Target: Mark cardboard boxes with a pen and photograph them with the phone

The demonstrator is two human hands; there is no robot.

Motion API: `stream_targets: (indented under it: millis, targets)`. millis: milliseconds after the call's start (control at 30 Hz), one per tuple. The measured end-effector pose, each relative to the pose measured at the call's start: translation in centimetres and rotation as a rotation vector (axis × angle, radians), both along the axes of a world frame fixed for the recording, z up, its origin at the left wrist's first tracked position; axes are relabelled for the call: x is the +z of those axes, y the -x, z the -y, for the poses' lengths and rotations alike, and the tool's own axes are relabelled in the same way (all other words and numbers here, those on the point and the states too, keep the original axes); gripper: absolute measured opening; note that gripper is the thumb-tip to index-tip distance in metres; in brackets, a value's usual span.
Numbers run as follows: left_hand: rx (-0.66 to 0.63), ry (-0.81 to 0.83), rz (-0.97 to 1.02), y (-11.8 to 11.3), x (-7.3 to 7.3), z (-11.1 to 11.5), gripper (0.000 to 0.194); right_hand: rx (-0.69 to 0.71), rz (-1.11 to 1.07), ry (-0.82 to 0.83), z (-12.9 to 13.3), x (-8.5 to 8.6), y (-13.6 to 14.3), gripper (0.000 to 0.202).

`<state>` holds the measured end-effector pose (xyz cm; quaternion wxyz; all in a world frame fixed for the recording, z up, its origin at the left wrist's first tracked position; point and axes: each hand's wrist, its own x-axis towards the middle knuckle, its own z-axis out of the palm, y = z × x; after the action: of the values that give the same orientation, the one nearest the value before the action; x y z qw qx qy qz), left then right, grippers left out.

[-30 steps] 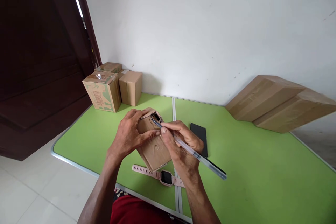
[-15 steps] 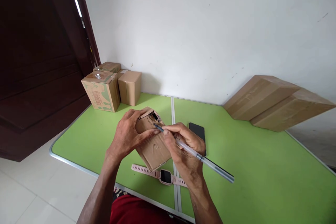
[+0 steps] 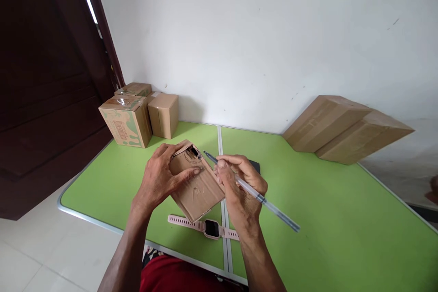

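Note:
My left hand [image 3: 162,173] grips a small flat cardboard box [image 3: 196,196] by its left side, thumb across the top face. The box is tilted above the table, and one far corner is torn, with a dark hole and ragged edges. Scratches or ink lines mark its face. Between thumb and fingers my right hand [image 3: 242,187] pinches a clear pen [image 3: 268,205]; its dark tip points up and left, just right of the torn corner, apart from it. Below the box lies a pink smartwatch [image 3: 211,228] with its strap spread out.
A dark phone [image 3: 255,166] is mostly hidden behind my right hand on the green table [image 3: 301,219]. Several cardboard boxes [image 3: 125,121] stand at the back left. Two larger cartons [image 3: 328,123] lean at the back right by the wall. Part of a person's hand [image 3: 434,187] shows at the right edge.
The pen tip has lifted off the box's face near the hole and moved up past its right edge. My left hand still holds the box. The view has shifted slightly right.

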<state>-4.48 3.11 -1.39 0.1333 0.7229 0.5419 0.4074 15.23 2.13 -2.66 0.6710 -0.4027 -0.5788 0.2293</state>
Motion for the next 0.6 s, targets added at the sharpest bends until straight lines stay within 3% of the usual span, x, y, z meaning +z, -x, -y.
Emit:
stream_targets:
  millis: [233,500,600]
  targets:
    - [0.034,-0.019,-0.024,0.2,-0.4,-0.1,0.062,0.045,0.053,-0.066,-0.1,0.4,-1.0,0.01]
    - [0.003,-0.015,-0.02,-0.3,0.0,0.4,0.063,0.058,0.13,-0.083,0.2,1.4,1.2,0.011]
    - [0.019,-0.006,-0.028,-0.1,-0.1,0.4,0.064,0.088,0.123,-0.111,0.2,0.6,0.4,0.011]
